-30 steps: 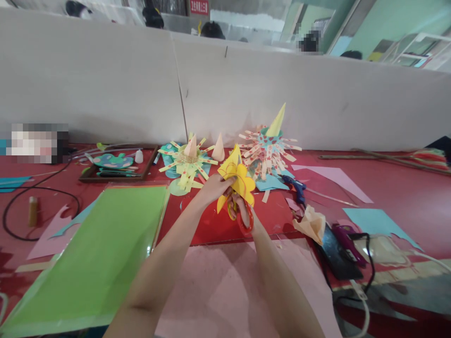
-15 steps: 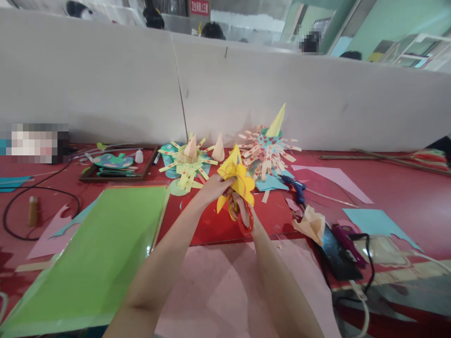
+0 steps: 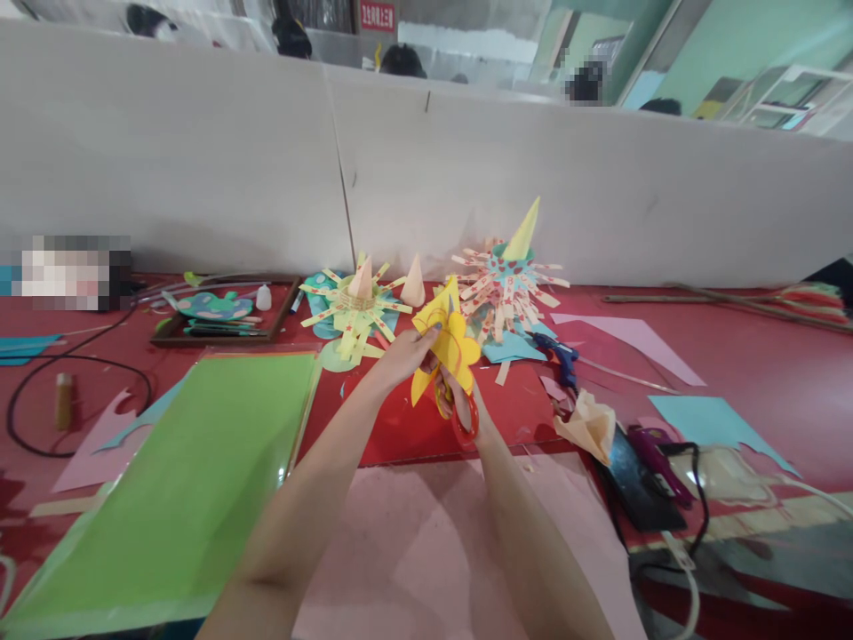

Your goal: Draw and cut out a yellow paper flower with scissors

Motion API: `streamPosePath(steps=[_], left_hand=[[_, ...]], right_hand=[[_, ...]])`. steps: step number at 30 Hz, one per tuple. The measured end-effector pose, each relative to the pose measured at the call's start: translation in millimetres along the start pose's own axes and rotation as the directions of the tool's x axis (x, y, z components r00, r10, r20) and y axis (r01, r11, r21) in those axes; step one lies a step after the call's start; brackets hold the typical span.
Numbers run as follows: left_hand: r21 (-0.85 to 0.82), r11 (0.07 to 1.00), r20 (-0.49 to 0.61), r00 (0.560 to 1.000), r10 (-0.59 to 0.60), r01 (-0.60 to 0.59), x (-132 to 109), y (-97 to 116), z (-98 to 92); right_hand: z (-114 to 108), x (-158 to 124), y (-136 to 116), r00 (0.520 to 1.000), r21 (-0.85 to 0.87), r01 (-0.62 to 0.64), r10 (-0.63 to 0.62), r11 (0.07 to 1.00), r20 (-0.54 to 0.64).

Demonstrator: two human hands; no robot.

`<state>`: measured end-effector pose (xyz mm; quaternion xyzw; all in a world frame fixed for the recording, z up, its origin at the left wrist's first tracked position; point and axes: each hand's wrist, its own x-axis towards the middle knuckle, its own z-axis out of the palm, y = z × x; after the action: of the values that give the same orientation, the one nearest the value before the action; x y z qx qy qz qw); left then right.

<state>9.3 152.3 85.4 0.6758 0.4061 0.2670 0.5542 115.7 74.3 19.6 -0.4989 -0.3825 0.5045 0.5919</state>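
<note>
My left hand (image 3: 414,354) pinches a piece of yellow paper (image 3: 458,345) with scalloped, petal-like edges and drawn curved lines. Below it, my right hand (image 3: 458,398) grips scissors (image 3: 474,422) with red and yellow handles. The blades pass up behind the paper, and a grey tip shows near its top. Just beyond my hands stand a yellow paper craft with a peach cone (image 3: 360,293), a loose peach cone (image 3: 414,283) and a larger strip-covered craft with a yellow cone (image 3: 512,258).
A green sheet pack (image 3: 200,462) lies left, below a brown tray (image 3: 270,333) of tools. Right are a blue glue gun (image 3: 560,351), crumpled peach paper (image 3: 590,425), a dark phone-like slab (image 3: 643,484) and cables. A white partition (image 3: 233,160) runs along the back.
The yellow paper has shifted and turned very slightly in my left hand. The scissors have moved a little with my right hand; the rest looks the same.
</note>
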Motion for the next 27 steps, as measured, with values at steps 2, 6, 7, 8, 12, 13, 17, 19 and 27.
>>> streamPosePath(steps=[2, 6, 7, 8, 12, 13, 17, 19, 27], left_hand=[[-0.014, 1.000, -0.029, 0.999, -0.015, 0.014, 0.7, -0.6, 0.6], [-0.027, 0.999, -0.041, 0.999, -0.032, 0.031, 1.5, 0.5, 1.5], [-0.027, 0.999, -0.042, 0.998, -0.039, 0.037, 1.4, 0.9, 1.6], [-0.028, 0.999, -0.046, 0.998, -0.044, 0.043, 1.2, 1.3, 1.8], [-0.049, 0.998, -0.040, 0.998, -0.038, 0.036, 0.5, 1.1, 3.0], [-0.054, 0.998, -0.035, 0.999, -0.031, 0.029, 0.5, 0.9, 3.3], [-0.052, 0.998, -0.056, 0.997, -0.044, 0.041, 0.5, 2.3, 2.8], [-0.037, 0.997, -0.096, 0.993, -0.074, 0.070, 0.0, 5.1, 1.7], [-0.013, 0.995, -0.173, 0.980, -0.099, 0.099, -2.1, 11.6, -1.2]], right_hand=[[-1.6, 2.4, 3.8, 0.999, 0.060, -0.018, 0.016, 0.998, 0.032], [-3.0, 5.5, 9.3, 0.999, 0.078, -0.044, 0.042, 0.996, 0.034], [-3.0, 6.0, 10.0, 0.998, 0.068, -0.054, 0.051, 0.996, 0.037], [-2.9, 6.4, 10.4, 0.997, 0.057, -0.061, 0.059, 0.996, 0.039], [-2.2, 6.8, 10.6, 0.997, 0.027, -0.070, 0.069, 0.997, 0.025], [-2.2, 6.9, 10.6, 0.997, 0.028, -0.077, 0.076, 0.997, 0.020], [-3.5, 8.2, 13.8, 0.997, 0.064, -0.080, 0.079, 0.995, 0.018], [-5.3, 9.3, 17.5, 0.998, 0.081, -0.057, 0.054, 0.995, 0.037], [-10.7, 8.9, 25.3, 0.996, 0.088, -0.011, 0.004, 0.996, 0.086]])
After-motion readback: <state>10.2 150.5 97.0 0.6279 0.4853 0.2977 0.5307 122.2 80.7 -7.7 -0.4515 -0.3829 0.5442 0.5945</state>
